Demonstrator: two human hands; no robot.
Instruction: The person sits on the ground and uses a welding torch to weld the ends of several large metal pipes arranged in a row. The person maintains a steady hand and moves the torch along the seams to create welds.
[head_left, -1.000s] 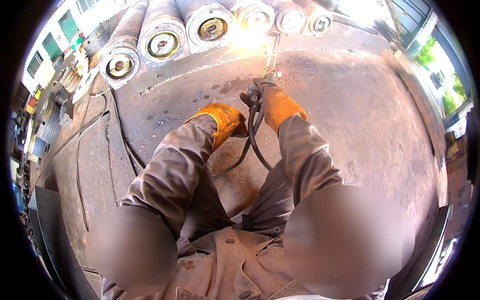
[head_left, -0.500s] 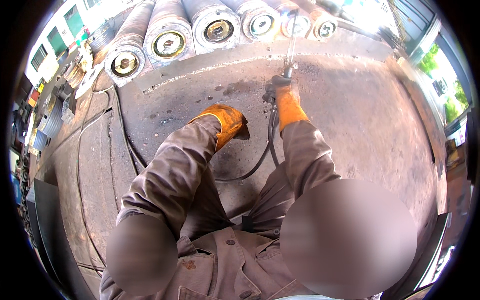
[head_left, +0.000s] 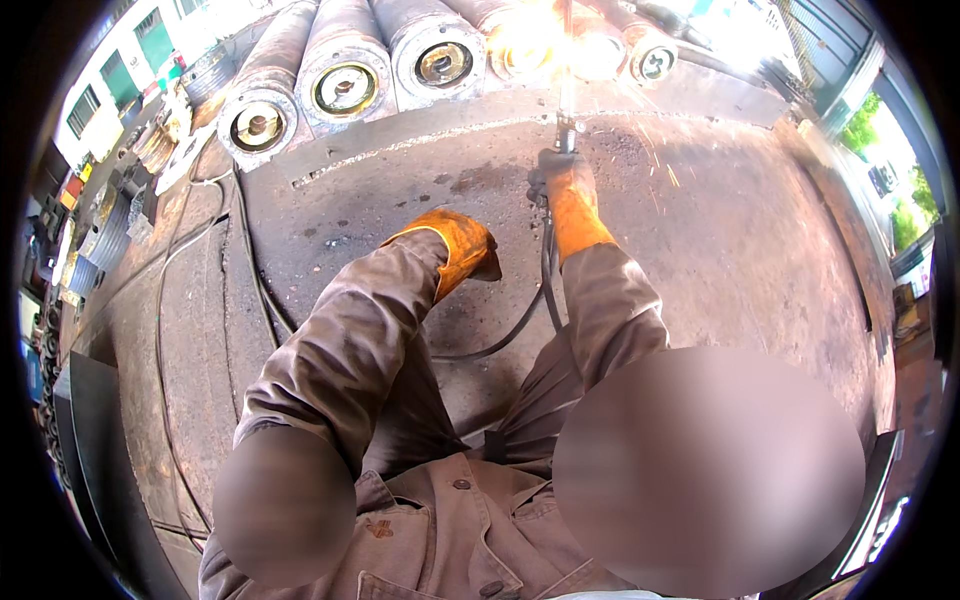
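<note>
My right hand (head_left: pixel 568 180), in an orange and grey work glove, is closed round an electrode holder (head_left: pixel 567 138). From it a thin rod (head_left: pixel 566 95) points away toward the row of steel cylinders (head_left: pixel 345 90). A glaring white arc burns at the cylinder ends right of the middle and washes out the rod's tip. Sparks fly down to the right of my hand. A black cable (head_left: pixel 548 265) runs back from the holder. My left hand (head_left: pixel 462 250), also in an orange glove, rests bent inward near my knees; its fingers are hidden.
Several thick cylinders lie side by side at the far edge, their round ends toward me. A rusty steel plate (head_left: pixel 730 230) spreads beneath my arms. Cables (head_left: pixel 250 250) trail along the left. Coils and metal rings (head_left: pixel 108 235) stand at the far left.
A bright arc and flying sparks have appeared at the cylinder ends. My right hand has shifted slightly left with the holder. My left hand has barely moved.
</note>
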